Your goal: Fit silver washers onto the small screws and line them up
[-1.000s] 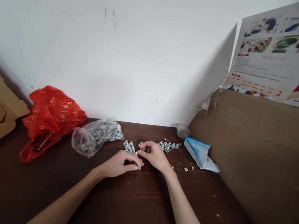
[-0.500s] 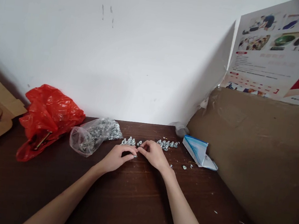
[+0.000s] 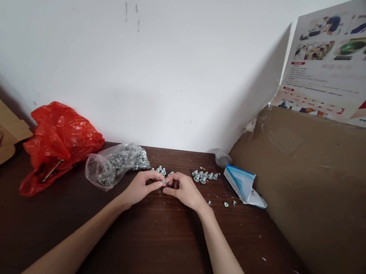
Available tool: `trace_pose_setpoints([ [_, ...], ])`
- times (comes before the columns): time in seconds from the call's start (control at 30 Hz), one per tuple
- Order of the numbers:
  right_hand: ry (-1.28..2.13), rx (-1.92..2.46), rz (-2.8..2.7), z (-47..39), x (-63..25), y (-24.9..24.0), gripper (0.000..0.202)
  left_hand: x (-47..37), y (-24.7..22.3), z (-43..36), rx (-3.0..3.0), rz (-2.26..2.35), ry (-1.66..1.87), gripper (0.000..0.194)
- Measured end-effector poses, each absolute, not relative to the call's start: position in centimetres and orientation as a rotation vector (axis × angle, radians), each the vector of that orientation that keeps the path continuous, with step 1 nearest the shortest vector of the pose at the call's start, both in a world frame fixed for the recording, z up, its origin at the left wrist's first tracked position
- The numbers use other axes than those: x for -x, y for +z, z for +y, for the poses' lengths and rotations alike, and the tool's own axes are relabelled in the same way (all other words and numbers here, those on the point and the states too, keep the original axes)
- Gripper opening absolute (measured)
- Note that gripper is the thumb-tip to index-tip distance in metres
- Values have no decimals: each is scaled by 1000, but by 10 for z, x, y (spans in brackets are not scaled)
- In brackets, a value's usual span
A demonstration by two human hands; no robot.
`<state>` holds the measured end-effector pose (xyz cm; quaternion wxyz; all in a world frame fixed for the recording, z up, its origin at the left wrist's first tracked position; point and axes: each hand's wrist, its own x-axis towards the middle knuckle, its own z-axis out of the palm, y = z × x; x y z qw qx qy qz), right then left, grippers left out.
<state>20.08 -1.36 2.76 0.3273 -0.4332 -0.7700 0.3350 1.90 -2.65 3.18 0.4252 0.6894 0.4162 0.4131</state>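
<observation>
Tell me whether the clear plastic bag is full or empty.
Partly full: small metal pieces fill much of the clear plastic bag, which lies on the table.

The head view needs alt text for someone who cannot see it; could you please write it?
A person's bare left hand, pinching a small silver metal piece, and right hand are close together over a dark brown table. Silver metal fasteners cluster beyond them, with a clear plastic bag of metal parts and a crumpled red plastic bag at left.
</observation>
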Motion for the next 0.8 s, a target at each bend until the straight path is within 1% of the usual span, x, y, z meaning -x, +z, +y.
trace_pose_setpoints([
  [0.07,820,1105,-2091,-15,-198,27,11,-20,29,-26,-1722,1027,1056,17],
  [0.13,785,1099,-2149,-16,-196,26,12,-21,25,-26,-1720,1021,1062,24],
  [0.23,812,1136,-2193,-17,-194,24,12,-21,23,-27,-1785,1082,1056,28],
  [0.33,866,1172,-2218,-16,-194,22,13,-20,28,-29,-1911,1150,1054,25],
  [0.5,883,1167,-2240,-16,-194,22,14,-21,34,-33,-2005,1134,1008,17],
  [0.7,964,1109,-2111,-17,-196,25,34,-18,31,-35,-2104,1256,949,13],
  [0.8,919,1082,-2040,-16,-199,26,31,-15,32,-36,-2232,1375,851,11],
])
